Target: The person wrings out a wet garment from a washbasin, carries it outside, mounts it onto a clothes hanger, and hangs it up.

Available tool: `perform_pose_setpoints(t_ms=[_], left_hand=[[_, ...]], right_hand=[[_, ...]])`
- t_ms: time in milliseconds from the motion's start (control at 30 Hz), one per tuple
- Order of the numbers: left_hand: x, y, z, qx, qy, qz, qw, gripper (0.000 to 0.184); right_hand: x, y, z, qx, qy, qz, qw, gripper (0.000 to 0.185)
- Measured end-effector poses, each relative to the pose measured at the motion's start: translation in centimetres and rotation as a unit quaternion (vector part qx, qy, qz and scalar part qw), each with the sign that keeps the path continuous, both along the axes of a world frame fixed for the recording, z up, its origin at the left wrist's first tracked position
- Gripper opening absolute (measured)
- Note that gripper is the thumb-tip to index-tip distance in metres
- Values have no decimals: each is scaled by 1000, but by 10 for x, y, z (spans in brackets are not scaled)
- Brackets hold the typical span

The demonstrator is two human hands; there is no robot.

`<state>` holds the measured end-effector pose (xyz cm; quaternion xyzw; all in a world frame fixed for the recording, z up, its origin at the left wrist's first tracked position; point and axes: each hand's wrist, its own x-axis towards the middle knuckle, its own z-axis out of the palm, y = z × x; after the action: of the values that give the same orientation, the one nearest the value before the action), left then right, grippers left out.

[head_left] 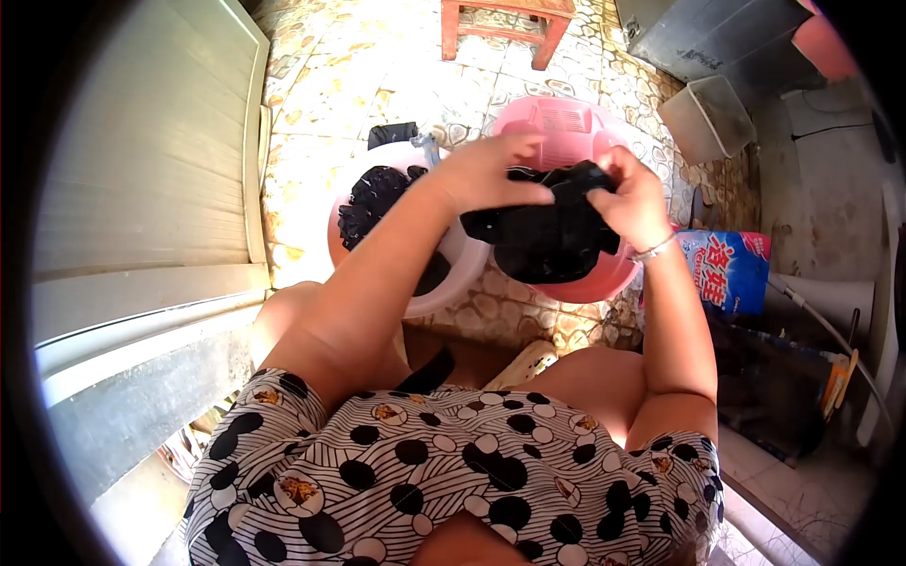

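A black cloth (pixel 543 226) hangs bunched between my two hands, over a pink basin (pixel 613 283) with a ridged washboard part at its far side. My left hand (pixel 495 174) is at the cloth's upper left, fingers apart and slightly blurred, with the thumb against the fabric. The cloth's upper right edge is pinched between the thumb and fingers of my right hand (pixel 634 198). Left of the pink basin stands a paler basin (pixel 462 274) holding more black cloth (pixel 377 193); my left forearm hides part of it.
A red stool (pixel 510 8) stands ahead on the patterned tile floor. On the right are a blue and red detergent bag (pixel 727 269) and a pale bin (pixel 708 121). A dark item (pixel 393 134) lies beyond the paler basin, and a white door (pixel 151 141) is on the left.
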<state>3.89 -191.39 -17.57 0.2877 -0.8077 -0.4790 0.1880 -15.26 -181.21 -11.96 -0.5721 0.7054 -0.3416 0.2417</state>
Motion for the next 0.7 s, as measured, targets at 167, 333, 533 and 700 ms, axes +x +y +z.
perform_pose_setpoints(t_ms=[167,333,533,700], left_hand=[[-24,36,3,-99,15,-52,994,57],[-20,31,-1,-140,-10,-41,989,37],[-16,33,-6,-148,-10,-23,989,35],[-11,29,-1,-109,8,-9,994,34]], right_hand=[[6,-2,-15,38,-44,63,996,19],[-22,1,-32,157,-354,110,915,26],[-53,29,-148,144,-74,82,983,43],[-38,21,-128,210,71,23,975,39]])
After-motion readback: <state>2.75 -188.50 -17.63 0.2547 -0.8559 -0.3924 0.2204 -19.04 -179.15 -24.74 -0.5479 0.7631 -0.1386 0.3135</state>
